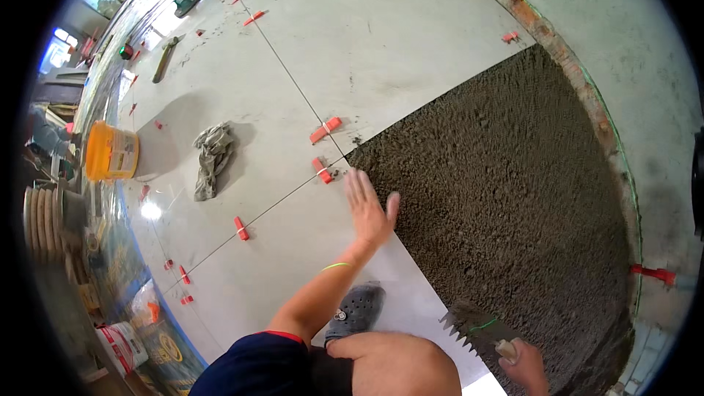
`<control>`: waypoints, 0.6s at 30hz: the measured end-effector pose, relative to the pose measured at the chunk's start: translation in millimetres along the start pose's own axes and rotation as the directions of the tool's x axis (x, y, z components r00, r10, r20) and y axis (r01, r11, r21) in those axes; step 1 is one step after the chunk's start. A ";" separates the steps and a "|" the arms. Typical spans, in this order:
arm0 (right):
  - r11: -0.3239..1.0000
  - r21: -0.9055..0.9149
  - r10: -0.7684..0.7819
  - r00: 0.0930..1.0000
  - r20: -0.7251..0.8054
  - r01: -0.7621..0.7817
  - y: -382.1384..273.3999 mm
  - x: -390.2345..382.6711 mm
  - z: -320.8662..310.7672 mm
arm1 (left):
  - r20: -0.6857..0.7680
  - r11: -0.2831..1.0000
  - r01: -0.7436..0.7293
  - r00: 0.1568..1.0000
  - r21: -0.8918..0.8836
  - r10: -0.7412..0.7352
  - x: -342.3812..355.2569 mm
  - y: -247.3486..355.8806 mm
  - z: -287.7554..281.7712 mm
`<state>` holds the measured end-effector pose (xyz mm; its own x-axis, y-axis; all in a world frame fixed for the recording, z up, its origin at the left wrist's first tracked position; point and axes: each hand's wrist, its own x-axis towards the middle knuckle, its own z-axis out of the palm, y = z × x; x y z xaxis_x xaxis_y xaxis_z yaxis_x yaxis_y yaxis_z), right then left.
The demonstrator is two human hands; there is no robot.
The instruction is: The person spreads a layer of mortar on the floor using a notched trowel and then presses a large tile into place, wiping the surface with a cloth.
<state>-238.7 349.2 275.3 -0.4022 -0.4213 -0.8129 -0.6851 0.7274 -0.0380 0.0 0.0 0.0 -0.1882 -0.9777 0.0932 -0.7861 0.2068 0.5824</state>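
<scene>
My left hand [370, 209] is open, its fingers stretched out on the pale tile at the edge of a square of dark, grainy mortar [491, 183]. Just above it are red levelling wedges [321, 170] on the tile joints [281, 196]. At lower right, my right hand [524, 367] is closed on the handle of a notched trowel [477, 326], whose teeth lie along the mortar's edge beside the tile. My bent knee [403, 370] and a dark clog [356, 308] are on the tile below my left hand.
A crumpled grey rag [215, 158], an orange bucket [112, 150], a hammer-like tool [165, 59], a tape measure [126, 52] and a green tool [186, 6] lie to the upper left. Bags [121, 345] and clutter line the left side; a rough, brick-edged border [594, 103] curves along the right.
</scene>
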 end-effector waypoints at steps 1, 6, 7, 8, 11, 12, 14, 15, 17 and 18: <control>0.999 0.015 0.034 0.999 -0.028 -0.033 -2.4 -18.4 -3.5 | -0.055 0.999 0.038 0.998 -0.021 -0.039 2.7 1.9 -2.2; 0.992 0.128 0.018 0.998 -0.059 -0.011 -14.9 13.5 5.0 | -0.118 0.977 0.085 0.991 0.195 -0.062 97.5 -13.3 2.7; 0.992 0.127 0.005 0.998 -0.068 0.004 -16.3 10.8 0.6 | -0.135 0.973 0.104 0.988 0.206 -0.077 104.8 -12.3 7.9; 0.992 0.127 -0.009 0.997 -0.078 0.019 -17.4 8.7 -4.0 | -0.153 0.968 0.123 0.984 0.219 -0.091 108.6 -11.2 12.3; 0.993 0.116 0.008 0.994 -0.105 0.004 -22.1 17.0 -14.5 | 0.167 0.982 -0.127 0.975 -0.138 0.149 117.7 7.6 14.7; 0.995 0.096 0.015 0.993 -0.116 -0.004 -23.3 24.2 -20.6 | 0.177 0.935 -0.195 0.951 -0.297 0.255 118.2 22.9 8.8; 0.997 0.066 0.035 0.992 -0.124 -0.027 -26.0 40.1 -30.6 | 0.196 0.935 -0.296 0.922 -0.198 0.333 135.0 33.4 -0.7; 0.999 0.026 -0.028 0.983 -0.182 0.034 -25.6 52.2 -36.2 | 0.185 0.937 -0.297 0.926 -0.182 0.329 147.5 29.4 -5.6; 0.991 -0.040 -0.135 0.941 -0.310 0.129 -26.6 87.9 -44.0 | 0.097 0.970 -0.215 0.974 0.117 0.205 173.4 6.9 3.5; 0.985 -0.065 -0.170 0.908 -0.383 0.157 -26.6 106.7 -48.7 | 0.087 0.942 -0.155 0.987 0.298 0.135 183.2 -5.5 9.6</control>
<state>-293.0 258.5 217.8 -0.4813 -0.7136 -0.5090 -0.7776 0.6157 -0.1278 -35.8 -179.9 6.1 -0.3433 -0.9338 0.1008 -0.8864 0.3576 0.2938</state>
